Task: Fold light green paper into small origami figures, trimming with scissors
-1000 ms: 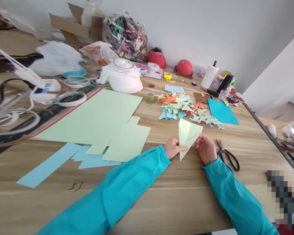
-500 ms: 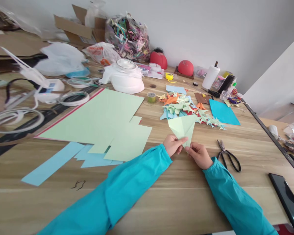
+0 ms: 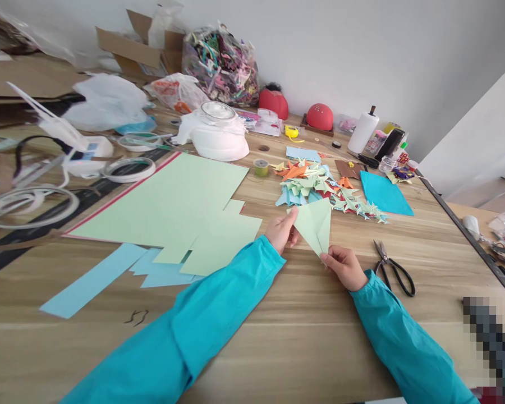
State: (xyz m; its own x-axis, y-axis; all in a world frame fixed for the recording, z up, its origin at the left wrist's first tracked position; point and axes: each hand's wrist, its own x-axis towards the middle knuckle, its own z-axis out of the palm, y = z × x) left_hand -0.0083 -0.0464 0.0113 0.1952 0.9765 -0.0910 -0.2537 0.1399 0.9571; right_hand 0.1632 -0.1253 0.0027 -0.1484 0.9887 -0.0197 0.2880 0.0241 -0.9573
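Observation:
A pale green folded paper [image 3: 317, 223], shaped like a kite with its point downward, is held between both hands above the table. My left hand [image 3: 281, 230] pinches its upper left corner, thumb on top. At the lower tip, my right hand [image 3: 341, 266] grips the paper between thumb and fingers. Crease lines run down toward that tip. Just beyond the paper lies a pile of folded paper pieces [image 3: 303, 182] in green, orange and blue. Black-handled scissors [image 3: 390, 268] rest to the right of my right hand.
Left of my hands lie large green paper sheets [image 3: 172, 202] and blue paper strips [image 3: 95, 280]. A thread spool [image 3: 261, 166], a turquoise sheet [image 3: 385, 192] and a yellow tape measure [image 3: 291, 131] are farther back. A white glue gun [image 3: 84, 151] stands at left; a blurred patch covers the lower right.
My left hand has moved from the paper's lower tip up to its upper left corner. The paper has tilted slightly; my right hand stays at the tip.

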